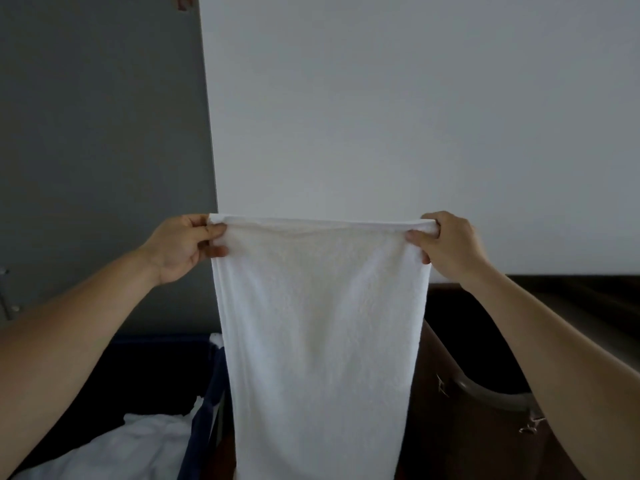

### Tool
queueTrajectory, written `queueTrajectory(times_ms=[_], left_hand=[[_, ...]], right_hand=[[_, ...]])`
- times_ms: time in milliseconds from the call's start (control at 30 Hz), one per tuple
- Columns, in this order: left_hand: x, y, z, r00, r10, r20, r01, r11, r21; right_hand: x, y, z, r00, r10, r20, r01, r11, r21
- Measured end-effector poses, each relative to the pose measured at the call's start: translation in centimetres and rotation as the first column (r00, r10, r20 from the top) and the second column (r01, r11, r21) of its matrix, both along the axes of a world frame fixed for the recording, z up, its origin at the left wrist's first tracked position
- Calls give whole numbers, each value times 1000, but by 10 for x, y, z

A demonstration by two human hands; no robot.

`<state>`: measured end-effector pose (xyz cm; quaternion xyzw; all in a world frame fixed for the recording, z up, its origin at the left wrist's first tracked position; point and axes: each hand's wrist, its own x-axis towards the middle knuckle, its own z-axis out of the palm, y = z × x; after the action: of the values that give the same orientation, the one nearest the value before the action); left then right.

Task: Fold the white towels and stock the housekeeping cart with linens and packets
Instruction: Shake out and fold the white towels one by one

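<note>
A white towel (320, 327) hangs straight down in front of me, stretched flat along its top edge. My left hand (185, 245) pinches the towel's top left corner between thumb and fingers. Its top right corner is pinched by my right hand (446, 244). Both arms are held out at about the same height. The towel's lower end runs out of the bottom of the view. Behind and below it stands the dark housekeeping cart (478, 410), mostly hidden by the towel.
A dark blue linen bag (204, 420) at the lower left holds crumpled white linen (138, 448). A grey curved handle (491, 393) sits on the cart at the lower right. A white wall (415, 116) and a grey door (97, 150) are ahead.
</note>
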<state>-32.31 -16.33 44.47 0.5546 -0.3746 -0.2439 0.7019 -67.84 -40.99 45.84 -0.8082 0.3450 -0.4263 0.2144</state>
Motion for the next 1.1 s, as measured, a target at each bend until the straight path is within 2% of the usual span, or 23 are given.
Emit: queueTrajectory(times_ms=[100,233,300,433,533,833,1100], left_hand=[[-1,-7,-4,999,27,33,-27,999,-21],[-7,-24,-7,980,165,109,-167,986,3],[-9,-35,-10,960,256,112,-259,966,16],[-12,-56,3,903,416,105,-416,909,-22],[-18,-62,20,881,457,119,-452,889,-74],[-36,-40,27,900,419,120,-402,905,-138],[-70,18,-14,953,292,75,-290,956,-46]], right_hand=[[4,-5,-2,1000,-1,30,1,1000,8],[20,-12,-12,983,62,171,-101,968,229],[29,-16,-16,977,79,199,-134,951,278],[45,-31,-12,967,80,243,-131,971,200],[55,-45,0,946,94,310,-153,973,174],[47,-60,-4,897,251,365,-298,952,78],[3,-18,-43,914,274,298,-327,934,145]])
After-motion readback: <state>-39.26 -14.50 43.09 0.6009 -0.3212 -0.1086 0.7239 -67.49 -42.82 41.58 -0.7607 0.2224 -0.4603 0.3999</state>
